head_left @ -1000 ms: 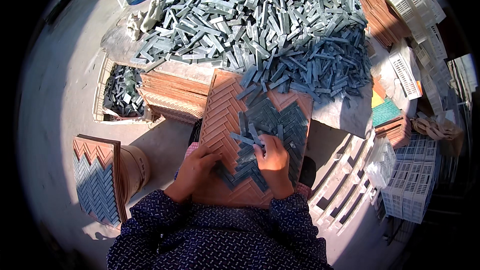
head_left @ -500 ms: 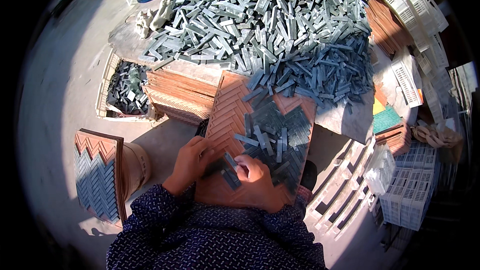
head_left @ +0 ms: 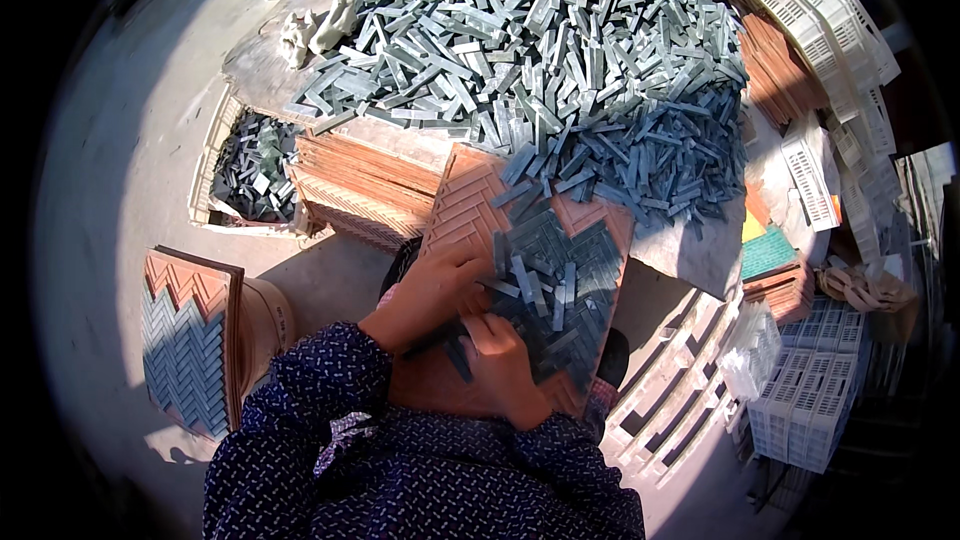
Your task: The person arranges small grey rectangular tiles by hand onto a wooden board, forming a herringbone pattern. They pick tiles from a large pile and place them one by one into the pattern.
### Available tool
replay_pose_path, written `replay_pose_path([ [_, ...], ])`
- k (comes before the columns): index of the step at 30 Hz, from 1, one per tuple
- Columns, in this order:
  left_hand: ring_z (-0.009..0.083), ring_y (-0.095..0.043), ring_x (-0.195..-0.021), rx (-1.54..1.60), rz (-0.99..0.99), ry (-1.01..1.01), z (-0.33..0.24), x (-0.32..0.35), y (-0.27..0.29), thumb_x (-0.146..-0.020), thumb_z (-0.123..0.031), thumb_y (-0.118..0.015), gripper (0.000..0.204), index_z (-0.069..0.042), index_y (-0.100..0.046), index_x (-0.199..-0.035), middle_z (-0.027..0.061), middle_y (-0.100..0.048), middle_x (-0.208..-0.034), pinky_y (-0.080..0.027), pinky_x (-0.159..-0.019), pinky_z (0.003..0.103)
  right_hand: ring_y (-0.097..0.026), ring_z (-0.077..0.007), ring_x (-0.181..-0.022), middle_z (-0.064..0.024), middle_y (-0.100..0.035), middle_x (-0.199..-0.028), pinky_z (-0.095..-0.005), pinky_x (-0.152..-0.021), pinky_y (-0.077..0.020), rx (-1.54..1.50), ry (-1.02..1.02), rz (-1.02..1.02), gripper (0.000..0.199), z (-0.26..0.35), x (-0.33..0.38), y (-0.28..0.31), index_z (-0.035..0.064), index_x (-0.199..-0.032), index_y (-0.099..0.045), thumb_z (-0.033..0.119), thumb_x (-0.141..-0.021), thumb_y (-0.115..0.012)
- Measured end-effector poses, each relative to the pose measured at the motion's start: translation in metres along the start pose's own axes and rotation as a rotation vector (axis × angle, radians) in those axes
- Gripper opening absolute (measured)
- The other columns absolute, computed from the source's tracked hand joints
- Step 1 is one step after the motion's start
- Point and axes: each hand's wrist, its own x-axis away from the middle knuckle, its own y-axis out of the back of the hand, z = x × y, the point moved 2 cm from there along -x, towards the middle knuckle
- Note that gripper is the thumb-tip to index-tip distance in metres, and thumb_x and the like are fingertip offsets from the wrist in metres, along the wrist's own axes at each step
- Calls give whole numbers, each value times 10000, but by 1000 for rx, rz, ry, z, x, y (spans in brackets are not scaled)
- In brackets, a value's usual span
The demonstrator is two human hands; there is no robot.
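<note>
Both hands (head_left: 470, 330) close together, palms down, fingers curled.

Both forearms are covered by long sleeves (head_left: 330, 390) of dark navy cloth, printed all over with a fine pattern of small pale dots. The cloth is gathered in soft folds behind each wrist, and the cuffs are ended just short of the left hand (head_left: 432, 292) and the right hand (head_left: 503, 368). Both hands are left bare, with no gloves, rings or watch to be seen.
</note>
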Motion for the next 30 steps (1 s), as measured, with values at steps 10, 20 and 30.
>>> replay_pose_path([
  [10,331,-580,-829,-75,40,96,8,19,-5,-745,-106,-661,269,-25,-560,-981,141,-575,-884,-481,-722,398,-618,-334,-791,-141,-616,-913,-399,-676,-508,-203,-78,-101,227,-6,-8,32,21,-977,-618,57,-762,-681],
  [20,352,-600,-795,94,-36,527,0,86,16,-773,-66,-652,186,-40,-634,-957,150,-589,-867,-481,-700,401,-631,-355,-732,-156,-620,-823,-425,-573,-506,176,-149,-20,250,-11,-74,18,45,-949,-519,161,-799,-682],
  [30,325,-597,-751,-99,-208,414,-2,95,-3,-779,-48,-627,126,-66,-625,-904,118,-567,-821,-480,-611,400,-629,-349,-745,-144,-613,-819,-432,-586,-503,189,-211,-105,344,-1,-75,13,62,-1046,-501,135,-764,-684],
])
